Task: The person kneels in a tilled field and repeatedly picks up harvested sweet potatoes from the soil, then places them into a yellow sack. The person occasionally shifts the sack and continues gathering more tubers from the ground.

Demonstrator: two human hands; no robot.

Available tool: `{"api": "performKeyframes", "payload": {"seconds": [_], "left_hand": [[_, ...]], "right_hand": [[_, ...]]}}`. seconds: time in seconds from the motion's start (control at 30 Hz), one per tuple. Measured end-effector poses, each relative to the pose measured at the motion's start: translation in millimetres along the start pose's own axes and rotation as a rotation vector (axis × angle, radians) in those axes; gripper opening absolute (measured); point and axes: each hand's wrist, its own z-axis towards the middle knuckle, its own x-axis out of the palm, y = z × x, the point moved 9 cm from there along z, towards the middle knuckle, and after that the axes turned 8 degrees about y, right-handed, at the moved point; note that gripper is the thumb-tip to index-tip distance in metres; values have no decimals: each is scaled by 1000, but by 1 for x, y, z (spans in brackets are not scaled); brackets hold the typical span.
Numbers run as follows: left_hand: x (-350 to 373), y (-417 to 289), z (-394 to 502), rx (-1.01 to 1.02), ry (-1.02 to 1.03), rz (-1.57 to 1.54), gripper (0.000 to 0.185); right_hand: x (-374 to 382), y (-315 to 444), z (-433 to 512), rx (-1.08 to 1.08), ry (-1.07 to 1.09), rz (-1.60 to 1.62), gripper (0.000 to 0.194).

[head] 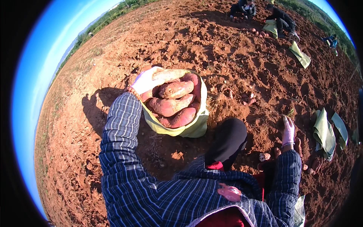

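Observation:
An upright yellow-green woven sack (198,124) stands before me, its mouth rolled wide and filled with large pinkish-red sweet potatoes (173,106). My left hand (146,81), in a white glove, is at the sack's far left rim, its fingers on a long, soil-covered sweet potato (169,74) lying across the top. Off to my right, low over the soil, is my right hand (288,132), gloved in pinkish white, fingers stretched forward. Shadow beside its fingers hides whether it holds anything. Close to that wrist lie several loose sweet potatoes (264,156).
Flat green sacks (324,134) lie on the right, and another sack (299,54) farther out. Small broken roots (249,100) dot the clumpy red soil (181,45). Two people (279,21) crouch by a sweet potato pile (259,32); another person (331,41) sits far right.

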Motion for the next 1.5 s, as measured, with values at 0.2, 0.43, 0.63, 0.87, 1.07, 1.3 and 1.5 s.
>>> {"api": "performKeyframes", "payload": {"seconds": [0.2, 0.43, 0.63, 0.87, 1.07, 1.3, 1.5], "left_hand": [[-1, 24, 20, 90, -59, -142, 33], [50, -15, 15, 446, 73, 741, 35], [46, 16, 34, -46, 102, 160, 39], [50, 56, 58, -5, 39, 342, 52], [50, 102, 79, -8, 97, 425, 58], [55, 108, 104, -98, 273, -152, 44], [71, 46, 70, 145, 87, 659, 50]], "right_hand": [[56, 6, 0, -81, 53, -33, 23], [74, -3, -13, -46, 141, -81, 22], [48, -14, -28, -26, 16, 173, 21], [4, 10, -45, -124, -98, 160, 22], [-56, 51, -66, -198, -333, 387, 21], [-210, 185, -231, -935, -529, 389, 18], [-315, 61, -403, -632, -1175, 446, 37]]}}
